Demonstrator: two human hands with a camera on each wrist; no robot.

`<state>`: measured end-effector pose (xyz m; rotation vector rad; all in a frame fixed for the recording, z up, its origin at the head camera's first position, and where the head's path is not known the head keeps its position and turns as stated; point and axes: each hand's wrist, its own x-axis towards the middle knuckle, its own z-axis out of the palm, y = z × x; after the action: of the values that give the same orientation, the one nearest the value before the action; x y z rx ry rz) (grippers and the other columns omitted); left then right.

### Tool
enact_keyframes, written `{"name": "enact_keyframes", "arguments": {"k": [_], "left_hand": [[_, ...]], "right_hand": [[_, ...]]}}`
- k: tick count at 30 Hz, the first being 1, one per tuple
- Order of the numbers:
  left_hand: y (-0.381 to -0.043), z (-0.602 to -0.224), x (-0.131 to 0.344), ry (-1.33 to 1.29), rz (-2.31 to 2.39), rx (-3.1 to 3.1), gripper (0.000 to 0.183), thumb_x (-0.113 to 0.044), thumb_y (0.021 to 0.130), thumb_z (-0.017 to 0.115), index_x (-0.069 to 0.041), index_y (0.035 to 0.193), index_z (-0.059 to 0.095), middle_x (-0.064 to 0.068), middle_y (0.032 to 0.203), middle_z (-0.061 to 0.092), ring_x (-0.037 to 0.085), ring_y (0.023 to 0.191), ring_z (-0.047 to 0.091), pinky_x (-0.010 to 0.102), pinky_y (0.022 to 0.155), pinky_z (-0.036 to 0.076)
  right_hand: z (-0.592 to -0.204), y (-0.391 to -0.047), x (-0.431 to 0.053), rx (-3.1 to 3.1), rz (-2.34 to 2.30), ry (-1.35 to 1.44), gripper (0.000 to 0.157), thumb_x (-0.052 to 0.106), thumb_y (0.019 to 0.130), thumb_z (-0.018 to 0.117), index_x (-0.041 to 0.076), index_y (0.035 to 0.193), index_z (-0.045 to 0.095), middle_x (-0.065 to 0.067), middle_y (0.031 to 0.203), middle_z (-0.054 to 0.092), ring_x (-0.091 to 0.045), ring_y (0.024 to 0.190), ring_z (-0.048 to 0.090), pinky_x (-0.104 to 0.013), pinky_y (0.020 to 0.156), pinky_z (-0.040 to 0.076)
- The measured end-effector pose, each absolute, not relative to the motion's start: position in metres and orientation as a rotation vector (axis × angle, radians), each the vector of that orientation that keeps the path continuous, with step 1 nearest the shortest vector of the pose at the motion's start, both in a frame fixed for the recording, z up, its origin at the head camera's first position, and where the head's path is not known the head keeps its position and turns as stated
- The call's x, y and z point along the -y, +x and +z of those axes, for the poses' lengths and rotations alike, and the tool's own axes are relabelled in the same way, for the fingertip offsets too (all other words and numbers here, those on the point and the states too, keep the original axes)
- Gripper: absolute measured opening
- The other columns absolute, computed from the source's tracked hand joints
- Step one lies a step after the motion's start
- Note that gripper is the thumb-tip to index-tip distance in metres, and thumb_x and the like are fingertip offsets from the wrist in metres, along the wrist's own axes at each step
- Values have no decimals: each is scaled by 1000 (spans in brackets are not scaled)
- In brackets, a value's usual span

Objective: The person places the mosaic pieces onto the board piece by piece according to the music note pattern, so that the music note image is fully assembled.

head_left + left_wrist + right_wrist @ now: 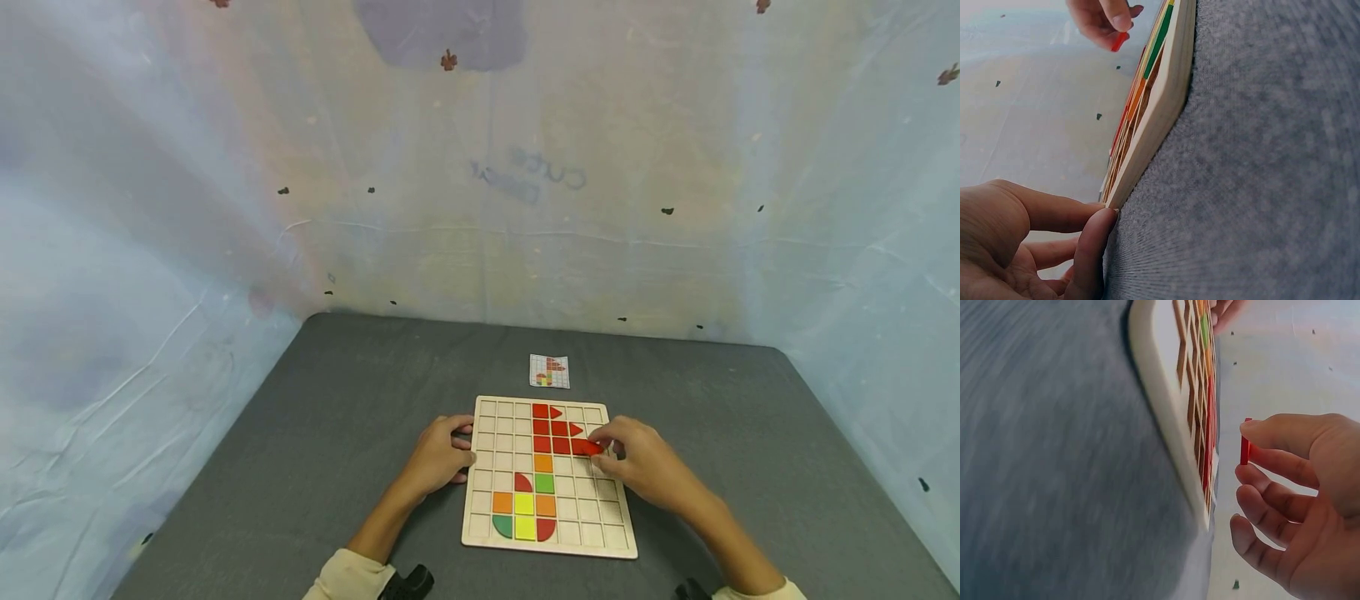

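A wooden grid board (599,534) lies flat on the grey table, with red, orange, yellow and green shape pieces set in its cells. My left hand (438,454) holds the board's left edge, the thumb and forefinger pinching the rim in the left wrist view. Above the board's right part, my right hand (647,463) pinches a red piece (1245,442) between thumb and fingers. That piece is seen edge-on in the right wrist view, so its outline is hard to tell. Red squares (560,446) and red triangles (576,429) fill cells in the upper rows.
Behind the board lies a small printed card (549,371) with a coloured pattern on a grid. Grey cloth covers the table (360,375). A pale, spotted sheet (480,275) hangs around the back and sides.
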<state>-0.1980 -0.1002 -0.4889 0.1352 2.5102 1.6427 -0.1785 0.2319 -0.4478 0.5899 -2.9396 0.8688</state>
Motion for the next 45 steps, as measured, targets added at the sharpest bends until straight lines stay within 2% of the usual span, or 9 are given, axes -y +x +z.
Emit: {"name": "enact_keyframes", "arguments": {"k": [4,10,13,23,32,39,45], "left_hand": [[-198,-489,100,145,1656,-2499,60,3,86,76,-1,144,62,14,129,58,25,104,64,33,56,62],[-198,-490,100,156,1659,-2505,60,3,85,76,0,144,62,14,128,59,24,103,64,34,55,62],[-198,-490,100,164,1661,-2508,60,3,85,76,0,144,62,14,128,59,23,103,64,33,55,62],[-198,-491,101,138,1649,-2511,59,1,87,75,-2,144,62,13,129,58,23,105,64,31,56,62],[-198,-491,101,166,1667,-2508,59,3,86,75,1,143,62,15,127,58,24,103,64,31,55,62],[-198,-490,101,153,1667,-2500,59,4,86,75,2,143,61,16,127,58,24,103,64,32,56,63],[-198,-489,100,131,1654,-2501,59,2,86,75,0,143,62,14,127,58,23,102,65,31,56,63]], "right_hand": [[-448,-180,-221,2940,904,633,22,14,92,81,11,113,79,4,104,68,-15,90,59,-29,73,51],[-452,-183,-204,2907,905,713,22,15,92,82,9,113,79,5,101,69,-11,88,57,-28,74,52],[-452,-182,-196,2901,888,733,20,15,93,81,11,112,80,5,103,70,-9,90,58,-31,78,56],[-453,-179,-171,2928,936,775,20,12,92,79,14,111,79,7,104,68,-13,95,60,-34,84,56],[-459,-177,-158,2873,998,873,17,12,92,81,12,109,79,5,99,68,-14,86,60,-25,73,52],[-459,-176,-146,2908,985,897,19,13,92,81,11,110,78,4,101,68,-14,88,59,-29,76,53],[-460,-175,-139,2915,993,949,18,12,91,82,12,108,78,6,98,68,-10,87,60,-26,75,54]]}}
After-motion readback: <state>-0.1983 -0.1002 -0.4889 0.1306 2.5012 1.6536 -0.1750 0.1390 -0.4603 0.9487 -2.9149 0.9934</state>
